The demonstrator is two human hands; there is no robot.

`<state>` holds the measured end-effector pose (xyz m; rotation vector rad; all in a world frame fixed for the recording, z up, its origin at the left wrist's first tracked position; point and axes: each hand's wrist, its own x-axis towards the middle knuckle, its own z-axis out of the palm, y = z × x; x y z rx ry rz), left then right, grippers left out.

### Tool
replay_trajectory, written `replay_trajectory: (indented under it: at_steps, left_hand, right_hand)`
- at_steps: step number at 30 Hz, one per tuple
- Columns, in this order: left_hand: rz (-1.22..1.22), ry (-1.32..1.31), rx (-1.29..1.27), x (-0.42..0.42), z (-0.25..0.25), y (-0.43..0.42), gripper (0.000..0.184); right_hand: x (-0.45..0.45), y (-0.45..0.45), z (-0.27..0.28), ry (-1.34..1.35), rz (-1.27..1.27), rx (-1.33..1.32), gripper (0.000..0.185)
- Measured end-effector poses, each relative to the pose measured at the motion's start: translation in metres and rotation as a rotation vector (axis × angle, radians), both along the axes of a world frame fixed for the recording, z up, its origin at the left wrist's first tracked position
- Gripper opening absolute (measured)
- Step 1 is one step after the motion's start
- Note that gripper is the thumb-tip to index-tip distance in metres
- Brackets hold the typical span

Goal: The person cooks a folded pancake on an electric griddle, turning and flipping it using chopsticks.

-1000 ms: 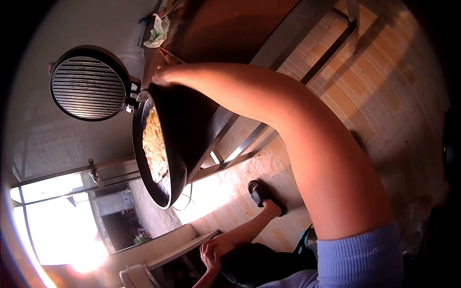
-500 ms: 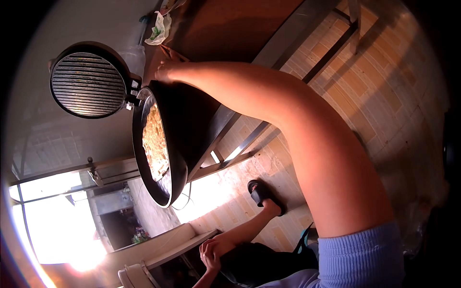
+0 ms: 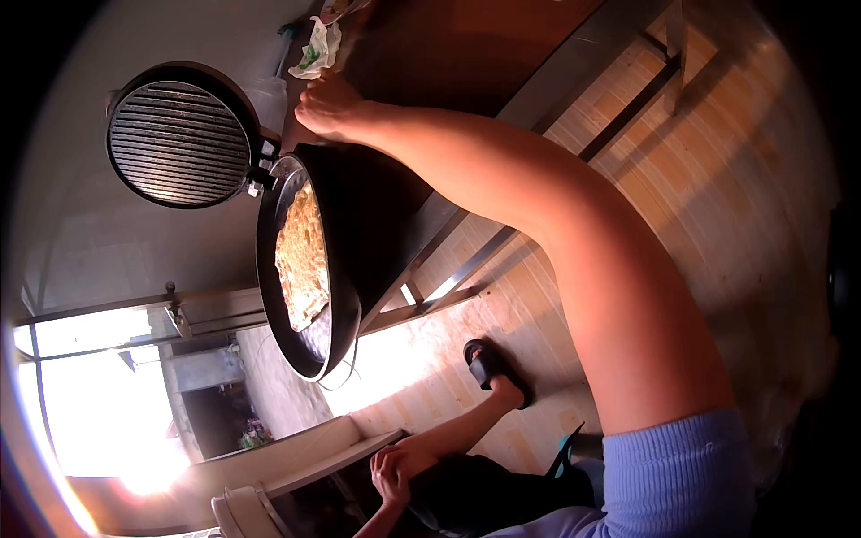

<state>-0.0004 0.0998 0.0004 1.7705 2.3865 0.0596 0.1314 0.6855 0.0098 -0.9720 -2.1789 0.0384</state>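
My right hand (image 3: 329, 106), at the end of a bare arm with a blue ribbed cuff, is bent over the dark counter just beyond the pan's hinge. Its fingers are curled together and partly hidden, so I cannot make out what they hold. Close to its fingertips lies a crumpled white-and-green plastic packet (image 3: 318, 49). The black electric griddle (image 3: 345, 314) stands with its ridged lid (image 3: 179, 143) swung up. Inside spreads a flat, golden, lumpy pancake-like food (image 3: 302, 255). My left hand (image 3: 390, 475) rests on my bent knee, fingers spread, holding nothing.
The metal table frame (image 3: 574, 67) runs from the griddle toward the upper right above the tiled floor (image 3: 619, 215). A power cord (image 3: 350, 368) hangs below the griddle. My foot wears a black slipper (image 3: 489, 366). A bright window (image 3: 108, 403) is at lower left.
My right hand has moved up, closer to the white-and-green packet, and its fingers look more bunched. The view has shifted slightly. My left hand stays on the knee.
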Motion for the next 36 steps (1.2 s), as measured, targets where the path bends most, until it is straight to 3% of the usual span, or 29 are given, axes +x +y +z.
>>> replay_trajectory:
  at_steps: [1,4,5,10,13,19,21,23,25,26,27,30,31,32,33,34,36]
  left_hand:
    - [-0.006,0.003,0.003,0.001,0.001,0.001,0.029]
    - [-0.024,0.009,0.011,0.0,0.001,0.004,0.026]
    - [-0.028,0.015,0.005,-0.001,0.002,0.004,0.025]
    - [-0.046,0.004,0.032,-0.007,0.004,-0.004,0.022]
    - [-0.013,0.012,0.066,-0.002,0.006,-0.007,0.021]
    - [-0.018,0.008,0.208,0.01,0.004,-0.019,0.02]
    - [-0.029,-0.021,0.262,0.009,0.002,-0.023,0.019]
    - [0.002,-0.042,0.316,0.01,0.002,-0.028,0.019]
    - [0.043,-0.079,0.342,0.01,-0.001,-0.032,0.018]
    - [0.025,-0.071,0.373,0.012,0.0,-0.035,0.019]
    - [0.007,-0.06,0.403,0.016,0.003,-0.039,0.021]
    - [-0.065,-1.084,0.474,0.044,0.012,-0.039,0.03]
    - [-0.109,-1.431,0.352,0.064,0.029,-0.038,0.041]
    - [-0.124,-1.558,0.265,0.076,0.04,-0.036,0.045]
    - [-0.166,-1.393,0.322,0.087,0.028,-0.03,0.044]
    - [-0.282,-1.58,0.308,0.094,0.04,-0.026,0.048]
    - [-0.163,-1.762,0.349,0.102,0.047,-0.024,0.035]
  right_hand:
    - [0.003,-0.002,-0.002,0.065,-0.115,0.052,0.016]
    - [0.021,-0.017,-0.012,-0.139,-0.284,0.089,0.017]
    - [0.025,-0.019,-0.008,-0.165,-0.216,-0.035,0.018]
    - [0.033,-0.017,-0.005,-0.204,-0.234,-0.054,0.012]
    - [0.067,-0.055,0.024,-0.215,-0.17,-0.408,0.019]
    - [0.135,-0.132,0.032,-0.353,-0.288,-0.257,0.014]
    - [0.158,-0.152,0.035,-0.237,-0.369,-0.378,0.014]
    - [0.193,-0.167,0.015,-0.003,-0.127,0.035,0.017]
    - [0.202,-0.235,0.04,0.175,-0.002,-0.104,0.021]
    - [0.198,-0.284,0.062,0.244,0.015,-0.457,0.022]
    - [0.196,-0.322,0.06,0.405,0.212,-0.696,0.022]
    - [0.173,-0.453,0.069,0.493,0.563,-1.314,0.024]
    - [0.162,-0.488,0.069,0.444,0.634,-1.436,0.025]
    - [0.153,-0.513,0.062,0.35,0.675,-1.485,0.024]
    - [0.142,-0.534,0.064,0.315,0.686,-1.575,0.024]
    - [0.135,-0.544,0.053,0.289,0.721,-1.586,0.023]
    - [0.131,-0.549,0.063,0.204,0.621,-1.582,0.023]
